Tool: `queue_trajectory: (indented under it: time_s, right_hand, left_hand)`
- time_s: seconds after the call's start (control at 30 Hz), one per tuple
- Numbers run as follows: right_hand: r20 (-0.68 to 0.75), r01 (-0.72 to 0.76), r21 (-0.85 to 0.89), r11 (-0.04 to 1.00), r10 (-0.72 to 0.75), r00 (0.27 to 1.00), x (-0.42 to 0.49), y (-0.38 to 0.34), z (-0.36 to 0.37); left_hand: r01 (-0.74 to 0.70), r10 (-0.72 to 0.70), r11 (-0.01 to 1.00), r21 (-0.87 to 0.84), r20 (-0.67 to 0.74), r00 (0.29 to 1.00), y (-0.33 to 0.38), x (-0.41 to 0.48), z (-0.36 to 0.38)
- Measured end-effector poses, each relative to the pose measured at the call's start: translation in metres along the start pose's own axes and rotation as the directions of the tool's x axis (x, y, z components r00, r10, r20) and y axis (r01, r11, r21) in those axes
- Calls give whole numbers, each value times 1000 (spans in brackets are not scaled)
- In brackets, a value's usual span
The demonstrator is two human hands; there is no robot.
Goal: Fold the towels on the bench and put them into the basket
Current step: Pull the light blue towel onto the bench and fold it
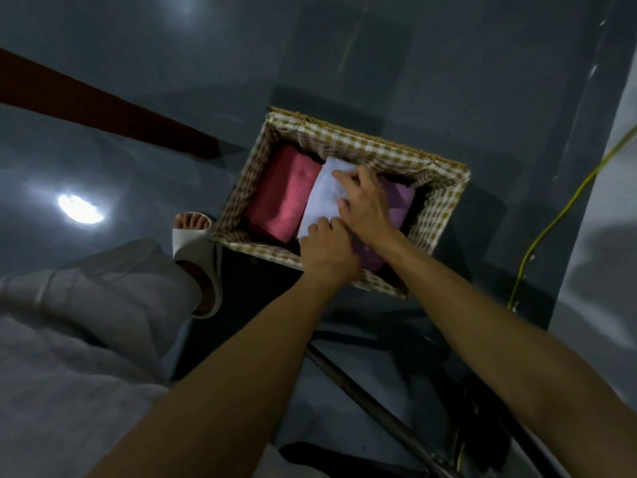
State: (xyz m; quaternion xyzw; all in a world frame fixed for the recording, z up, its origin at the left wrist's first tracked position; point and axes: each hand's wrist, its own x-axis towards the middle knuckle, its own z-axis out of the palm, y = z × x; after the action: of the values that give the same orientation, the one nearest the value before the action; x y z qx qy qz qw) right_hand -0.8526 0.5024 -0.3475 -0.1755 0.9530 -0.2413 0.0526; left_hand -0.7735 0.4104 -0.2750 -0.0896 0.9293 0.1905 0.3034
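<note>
The folded white towel (322, 198) lies in the middle of the basket (372, 146), running from its near side to its far side, and both bare hands are on it. The left grip (327, 251) reaches over the basket's near rim and is clamped on the towel's near end, with its fingers curled over that edge. The right grip (367, 207) lies across the towel's right-hand edge, farther along. Its fingers are bent and closed onto the cloth, with the fingertips on top of the white surface. Its thumb is hidden, so I cannot tell how far it wraps under. The towel sits mostly to the left of the right grip and beyond the left one. A folded pink towel (284, 198) lies just beside the white one on the left, touching it along its length. A purple towel (401, 201) lies on the right, partly covered by the right grip and wrist. The basket is woven, with a tan and white checked lining folded over its rim, and it stands on a dark glossy floor (138, 160). A foot in a white sandal (193, 236) stands just beside the basket's left corner, with pale grey cloth (86, 322) below it. A yellow cable (551, 222) runs across the floor to the right, well apart from the basket.
</note>
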Motion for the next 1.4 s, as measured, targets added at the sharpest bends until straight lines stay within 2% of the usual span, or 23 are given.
queue_trajectory:
  time_s: [0.1,0.2,0.3,0.43,0.5,0.53,0.6,0.63,0.67,0.7,0.77,0.83,0.93,1.13,1.33,1.4]
  right_hand:
    - [160,-29,27,999,25,987,3,7,2]
    - [269,-51,-21,998,55,962,5,11,5]
    - [304,-46,-17,999,49,951,7,11,17]
    - [283,-41,-29,999,48,958,11,12,30]
    - [215,-44,-21,999,47,976,9,9,29]
    - [147,-42,-26,999,45,988,4,7,26]
    - [-84,-97,-67,993,92,992,-16,2,21]
    - [-192,-167,-77,983,150,970,-28,0,20]
    - [-243,-253,-80,964,228,943,-38,-3,21]
    - [-220,-341,-92,935,315,923,-45,-7,23]
    - [-91,-476,-145,868,467,879,-48,-9,33]
    - [-25,-515,-192,835,520,854,-43,-5,42]
    - [-11,-527,-215,822,538,843,-37,1,55]
    - [-23,-486,-331,809,508,861,-36,15,71]
    - [10,-487,-284,826,511,860,-33,13,62]
    - [22,-498,-242,833,518,855,-33,12,56]
  left_hand:
    - [-67,49,992,111,161,986,-23,5,18]
    - [-100,58,987,127,297,953,-33,18,29]
    - [-101,56,987,123,328,943,-40,30,31]
    - [-117,71,986,117,339,938,-48,36,25]
    - [-175,148,977,122,208,967,-46,35,14]
    - [-230,221,960,162,71,973,-45,35,6]
    - [-284,344,919,272,-205,916,-47,37,-7]
    - [-277,367,911,304,-292,883,-50,37,-12]
    - [-269,372,902,338,-290,882,-55,40,-16]
    - [-278,382,878,390,-220,898,-61,46,-15]
    - [-342,415,820,458,-65,907,-72,61,-7]
    - [-377,426,815,441,-13,905,-74,78,3]
    - [-381,380,872,308,63,923,-80,93,8]
    - [-433,423,894,113,101,900,-98,112,7]
    - [-357,332,912,200,151,931,-85,108,-2]
    - [-347,335,908,235,89,938,-76,100,-9]
